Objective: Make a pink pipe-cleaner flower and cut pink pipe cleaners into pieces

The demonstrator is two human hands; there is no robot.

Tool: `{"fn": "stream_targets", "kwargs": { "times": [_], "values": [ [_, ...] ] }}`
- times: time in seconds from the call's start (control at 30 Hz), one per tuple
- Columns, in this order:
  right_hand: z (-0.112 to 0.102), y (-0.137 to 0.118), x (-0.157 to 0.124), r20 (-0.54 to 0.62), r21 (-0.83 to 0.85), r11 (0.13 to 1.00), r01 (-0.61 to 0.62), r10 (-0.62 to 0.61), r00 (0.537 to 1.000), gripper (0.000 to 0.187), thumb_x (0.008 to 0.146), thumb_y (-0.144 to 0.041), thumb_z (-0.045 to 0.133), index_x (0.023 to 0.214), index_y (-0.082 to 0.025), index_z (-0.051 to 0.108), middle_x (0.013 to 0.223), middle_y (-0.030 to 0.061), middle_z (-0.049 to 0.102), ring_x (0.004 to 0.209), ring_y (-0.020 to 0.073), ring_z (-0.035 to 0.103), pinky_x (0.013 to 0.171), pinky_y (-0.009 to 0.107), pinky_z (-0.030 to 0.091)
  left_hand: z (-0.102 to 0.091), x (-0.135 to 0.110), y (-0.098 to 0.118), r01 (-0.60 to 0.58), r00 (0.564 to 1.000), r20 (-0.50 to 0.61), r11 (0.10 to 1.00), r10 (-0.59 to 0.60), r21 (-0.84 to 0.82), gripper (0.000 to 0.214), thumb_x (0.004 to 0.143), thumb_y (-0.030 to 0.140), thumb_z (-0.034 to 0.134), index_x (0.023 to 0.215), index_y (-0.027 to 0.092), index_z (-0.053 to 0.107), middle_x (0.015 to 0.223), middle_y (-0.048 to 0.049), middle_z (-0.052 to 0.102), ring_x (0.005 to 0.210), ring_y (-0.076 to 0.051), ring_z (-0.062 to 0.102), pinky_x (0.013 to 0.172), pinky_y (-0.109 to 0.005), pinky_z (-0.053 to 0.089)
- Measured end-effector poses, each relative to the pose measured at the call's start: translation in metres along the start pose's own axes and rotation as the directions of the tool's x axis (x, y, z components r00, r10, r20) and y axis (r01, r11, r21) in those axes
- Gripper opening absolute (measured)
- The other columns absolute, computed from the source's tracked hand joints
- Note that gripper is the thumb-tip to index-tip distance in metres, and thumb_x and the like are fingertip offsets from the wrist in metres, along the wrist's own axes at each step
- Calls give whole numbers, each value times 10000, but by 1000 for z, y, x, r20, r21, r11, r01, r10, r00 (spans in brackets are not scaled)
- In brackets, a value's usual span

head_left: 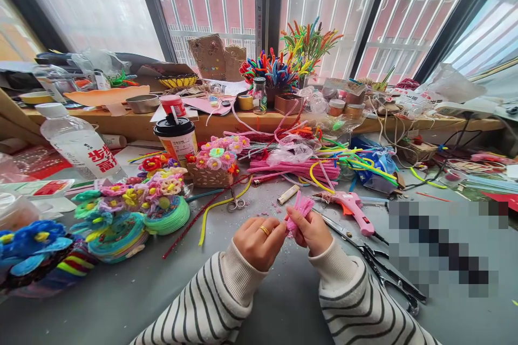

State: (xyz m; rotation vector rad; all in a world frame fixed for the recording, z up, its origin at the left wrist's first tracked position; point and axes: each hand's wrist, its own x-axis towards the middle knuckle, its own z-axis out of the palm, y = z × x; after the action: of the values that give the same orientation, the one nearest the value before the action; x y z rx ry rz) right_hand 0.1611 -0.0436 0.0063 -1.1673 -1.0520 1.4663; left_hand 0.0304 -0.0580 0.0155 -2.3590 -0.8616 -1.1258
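A small bundle of pink pipe cleaners (301,207) is pinched between both hands over the grey table. My right hand (313,230) grips it from the right, thumb on top. My left hand (261,240), with a ring on one finger, has its fingers closed at the bundle's left side; its fingertips are partly hidden. Just beyond the hands lies a short whitish stick (288,194). A pink glue gun (351,209) rests to the right. Black-handled scissors (374,261) lie beside my right sleeve. Small pink scraps are scattered around the hands.
Pipe-cleaner flowers in a basket (212,177) and coiled pots (168,215) stand left, near a lidded cup (176,137) and a plastic bottle (79,143). Small scissors (236,204) lie ahead. Pink pipe cleaners (293,171) are heaped behind. A wooden ledge (218,128) carries jars and tape.
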Motion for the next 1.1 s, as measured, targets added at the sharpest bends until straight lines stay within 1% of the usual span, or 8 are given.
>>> {"fn": "stream_targets", "kwargs": {
  "times": [0.13,0.3,0.63,0.73,0.83,0.93,1.0,1.1],
  "values": [
    [-1,1,0,6,-196,976,99,-100,995,436,599,-509,501,370,-175,339,289,-77,282,267,31,242,293,198,148,-1,0,0,19,1000,-5,1000,-19,24,130,632,136,551,759,159,536,588,7,593,496,-110,505,486,-221,374],
    [1,-1,-5,75,-259,950,173,-158,985,404,647,-473,464,409,-183,314,333,-84,237,316,39,197,320,208,129,0,0,0,41,999,21,999,-41,27,42,662,160,520,693,156,547,579,-1,587,496,-110,497,485,-219,374],
    [-1,0,-6,105,-375,895,240,-217,971,403,690,-453,415,411,-187,298,362,-70,221,347,55,199,345,216,144,4,-5,-6,292,945,244,903,-220,-317,151,742,182,398,707,148,541,582,-22,533,511,-92,486,492,-198,377],
    [0,-2,-8,132,-374,886,274,-241,961,390,709,-438,397,429,-181,314,377,-67,227,356,56,201,349,215,145,5,-3,-4,550,835,382,625,-395,-555,181,747,219,391,633,138,505,537,2,483,452,-75,470,476,-205,381],
    [0,-3,-10,164,-352,883,311,-268,949,384,722,-420,395,435,-177,316,388,-66,227,363,55,202,354,214,143,7,-2,-5,715,643,610,78,-463,-695,188,706,301,458,624,134,484,520,15,489,423,-71,476,441,-208,389],
    [0,-4,-12,200,-318,887,334,-282,938,389,724,-423,395,436,-172,322,392,-66,229,365,52,199,360,215,142,10,-3,-8,689,520,803,-412,-291,-596,218,609,335,569,601,132,489,474,20,516,404,-70,484,419,-196,386],
    [0,-5,-13,219,-290,897,335,-278,935,397,717,-441,397,436,-170,328,391,-66,230,365,50,198,362,215,142,11,-3,-10,645,475,865,-604,-161,-467,222,548,313,625,568,130,500,442,21,529,372,-60,480,412,-184,381],
    [2,-6,-14,246,-219,925,311,-256,935,398,698,-470,409,448,-164,359,391,-69,235,362,47,196,361,213,141,11,-2,-10,577,446,893,-743,-62,-340,204,499,271,659,545,122,527,407,21,533,326,-47,459,391,-174,370]
  ]
}}
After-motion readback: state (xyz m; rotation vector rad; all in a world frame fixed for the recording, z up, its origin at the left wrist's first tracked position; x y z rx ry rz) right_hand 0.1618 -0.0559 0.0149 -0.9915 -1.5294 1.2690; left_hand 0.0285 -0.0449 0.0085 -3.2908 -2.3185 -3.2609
